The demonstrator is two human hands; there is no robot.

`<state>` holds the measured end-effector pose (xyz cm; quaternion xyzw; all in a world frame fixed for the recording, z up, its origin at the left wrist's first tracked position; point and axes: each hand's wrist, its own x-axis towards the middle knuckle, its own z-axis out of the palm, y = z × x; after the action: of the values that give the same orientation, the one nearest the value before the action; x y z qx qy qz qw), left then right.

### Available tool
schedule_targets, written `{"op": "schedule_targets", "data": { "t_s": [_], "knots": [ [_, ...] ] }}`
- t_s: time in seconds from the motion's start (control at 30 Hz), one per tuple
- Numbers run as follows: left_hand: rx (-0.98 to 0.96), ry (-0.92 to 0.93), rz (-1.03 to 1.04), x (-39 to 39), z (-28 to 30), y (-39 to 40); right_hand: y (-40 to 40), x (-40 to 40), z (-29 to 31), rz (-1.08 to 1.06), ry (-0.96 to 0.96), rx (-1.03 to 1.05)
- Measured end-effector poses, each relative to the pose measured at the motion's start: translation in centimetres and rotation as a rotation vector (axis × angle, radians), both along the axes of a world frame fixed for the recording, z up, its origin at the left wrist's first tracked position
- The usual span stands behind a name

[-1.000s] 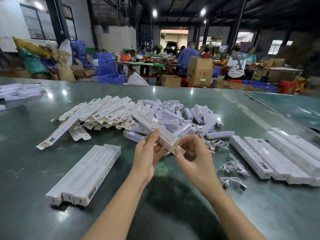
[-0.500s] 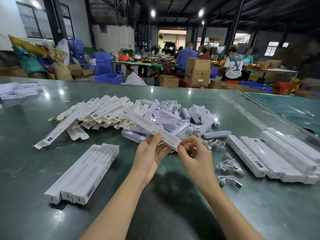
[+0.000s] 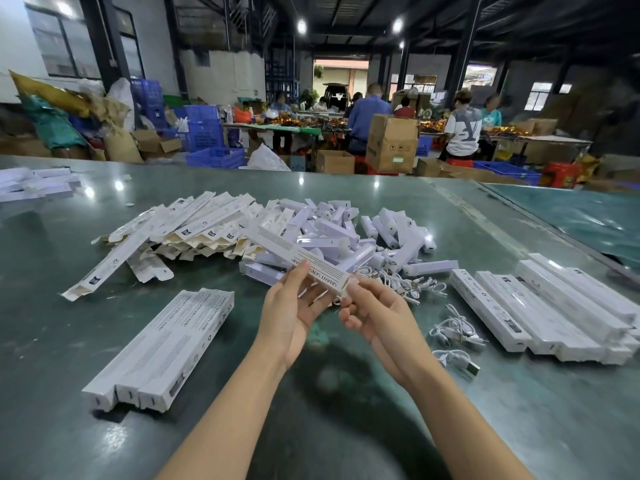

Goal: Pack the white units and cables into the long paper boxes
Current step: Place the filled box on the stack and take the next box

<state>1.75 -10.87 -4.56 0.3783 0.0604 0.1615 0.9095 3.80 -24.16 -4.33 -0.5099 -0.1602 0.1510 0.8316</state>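
I hold a long white paper box (image 3: 298,256) above the table, its far end pointing up and left. My left hand (image 3: 294,306) grips it from below, thumb on top. My right hand (image 3: 375,315) pinches the box's near end. Behind the box lies a heap of white units (image 3: 346,233). Flat unfolded boxes (image 3: 180,230) are piled to the left. Coiled white cables (image 3: 450,332) lie to the right of my hands.
Three closed boxes (image 3: 162,344) lie side by side at the near left. A row of closed boxes (image 3: 554,313) lies at the right. More white boxes (image 3: 34,183) sit at the far left table edge. People work among cartons and blue crates beyond the green table (image 3: 346,427).
The box's near end has been closed between my fingers, and both hands have stayed close together at the centre with the box slightly raised.
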Motion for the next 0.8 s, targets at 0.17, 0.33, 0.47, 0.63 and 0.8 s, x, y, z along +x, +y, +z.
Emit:
{"op": "schedule_targets", "data": {
  "t_s": [0.17, 0.33, 0.47, 0.63, 0.8],
  "knots": [
    [0.018, 0.016, -0.009, -0.32, 0.12, 0.03, -0.21, 0.01, -0.10, 0.021, 0.000, -0.016],
    [0.090, 0.031, -0.044, -0.54, 0.25, 0.14, -0.75, 0.24, -0.19, 0.070, -0.009, -0.044],
    [0.122, 0.024, -0.070, -0.55, 0.08, 0.14, -1.01, 0.41, -0.35, 0.075, -0.011, -0.057],
    [0.165, 0.030, -0.085, -0.35, -0.24, 0.31, -0.90, 0.53, -0.50, 0.071, -0.027, -0.067],
    [0.232, 0.025, -0.079, -0.47, -0.23, 0.32, -0.89, 0.59, -0.53, 0.067, -0.014, -0.058]
  ]
}}
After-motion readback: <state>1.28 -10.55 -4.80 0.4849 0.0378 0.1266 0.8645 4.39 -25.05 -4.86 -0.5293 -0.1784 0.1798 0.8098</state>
